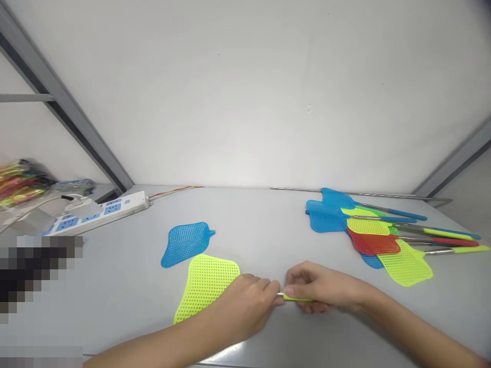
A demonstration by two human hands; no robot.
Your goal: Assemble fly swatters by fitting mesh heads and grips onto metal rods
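Observation:
A yellow-green mesh swatter head (207, 283) lies flat on the grey table (126, 271) in front of me. My left hand (247, 304) rests over its right end, fingers closed around the neck. My right hand (320, 291) is closed on a short yellow-green handle with a metal rod (293, 296). The two hands meet at the rod, fingertips almost touching. A loose blue mesh swatter head (186, 243) lies just behind the yellow one.
A pile of assembled swatters (378, 232) in blue, yellow and red lies at the right. A white power strip (102, 209) sits at the back left, with packaged items (23, 181) behind it. A thin metal rod (364, 194) lies along the back wall.

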